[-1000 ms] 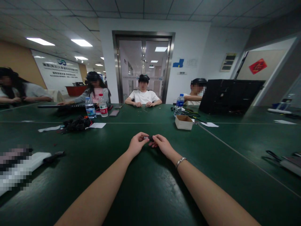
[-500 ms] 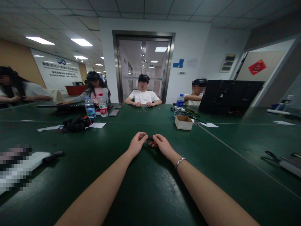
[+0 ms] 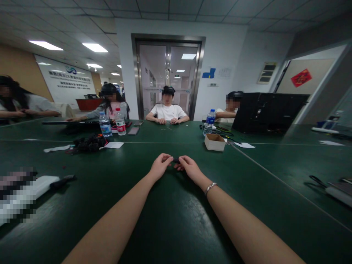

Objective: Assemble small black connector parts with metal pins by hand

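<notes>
A small dark object [image 3: 176, 160] spans the gap between my two hands, just above the green table [image 3: 170, 216]. Thumb and fingers of my left hand [image 3: 160, 165] pinch its left end. At its right end, my right hand [image 3: 190, 168] grips it the same way, with a silver bracelet [image 3: 211, 188] on that wrist. My fingers cover both ends, so I cannot make out its kind. Beyond my right hand stands a small open cardboard box [image 3: 215, 143].
Two water bottles [image 3: 105, 124] and a tangle of black cables [image 3: 89, 143] lie left of centre. Another bottle [image 3: 209, 122] stands behind the box, near a black monitor [image 3: 269, 112]. Several people sit around the table, one person [image 3: 167, 110] directly opposite.
Both hands keep their hold on the small dark object, almost unmoved. At the right, the person beside the monitor has raised a forearm.
</notes>
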Available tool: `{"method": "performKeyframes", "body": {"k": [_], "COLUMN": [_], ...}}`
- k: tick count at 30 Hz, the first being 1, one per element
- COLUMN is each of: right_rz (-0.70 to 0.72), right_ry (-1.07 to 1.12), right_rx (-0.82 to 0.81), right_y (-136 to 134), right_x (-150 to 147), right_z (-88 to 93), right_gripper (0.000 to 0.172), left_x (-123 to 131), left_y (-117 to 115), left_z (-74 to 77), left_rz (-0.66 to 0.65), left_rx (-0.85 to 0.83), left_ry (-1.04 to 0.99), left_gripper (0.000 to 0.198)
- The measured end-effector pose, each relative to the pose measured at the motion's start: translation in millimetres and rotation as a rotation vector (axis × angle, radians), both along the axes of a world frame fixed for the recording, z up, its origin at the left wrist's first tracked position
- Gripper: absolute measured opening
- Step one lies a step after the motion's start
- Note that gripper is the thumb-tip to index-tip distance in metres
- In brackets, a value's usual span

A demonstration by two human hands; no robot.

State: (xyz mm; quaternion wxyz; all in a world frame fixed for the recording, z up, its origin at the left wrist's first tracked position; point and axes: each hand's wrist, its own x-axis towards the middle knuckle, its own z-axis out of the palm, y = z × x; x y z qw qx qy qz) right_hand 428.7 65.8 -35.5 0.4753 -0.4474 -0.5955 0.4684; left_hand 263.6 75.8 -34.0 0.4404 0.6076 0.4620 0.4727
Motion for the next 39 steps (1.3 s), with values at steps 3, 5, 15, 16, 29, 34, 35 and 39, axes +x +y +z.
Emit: {"method": "performKeyframes", "body": {"k": [3,5,15,16,29,34,35,39], "right_rz": [-0.001,-0.002,-0.019,-0.020,-0.010,-0.013,-0.015,-0.012], "right_ry": [-0.007,-0.016,0.016,0.018,0.037,0.047,0.046,0.037], "right_rx": [0.004,0.002,0.005,0.004,-0.001,0.010,0.014,0.025], "right_y": [-0.8,-1.2,1.3,1.5,1.6,2.4,2.4,1.4], "right_x": [-0.4,-0.6,-0.3,-0.4,0.9,1.5,1.5,1.5], "right_z": [1.0,1.5,-1.5,-1.8,-3.0,-4.1,-4.2,-3.4], "right_gripper": [0.029,0.029,0.029,0.029,0.031,0.031,0.031,0.031], "left_x": [-0.3,-1.4,-3.4,-3.0,-2.0,-4.0,-4.6,-7.2], "left_y": [-2.5,-2.7,1.0,1.3,-0.2,0.3,0.5,1.3], "left_z": [2.7,2.7,-1.8,-1.2,1.2,-0.3,-0.9,-1.4], "left_rz": [-0.012,-0.036,-0.064,-0.044,-0.016,-0.037,-0.047,-0.115], "left_rx": [-0.024,0.038,0.084,0.041,-0.012,0.046,0.072,0.157], "left_ry": [0.028,0.019,-0.073,-0.068,-0.033,-0.007,-0.015,-0.077], "left_gripper": [0.024,0.021,0.038,0.036,0.027,0.025,0.025,0.019]}}
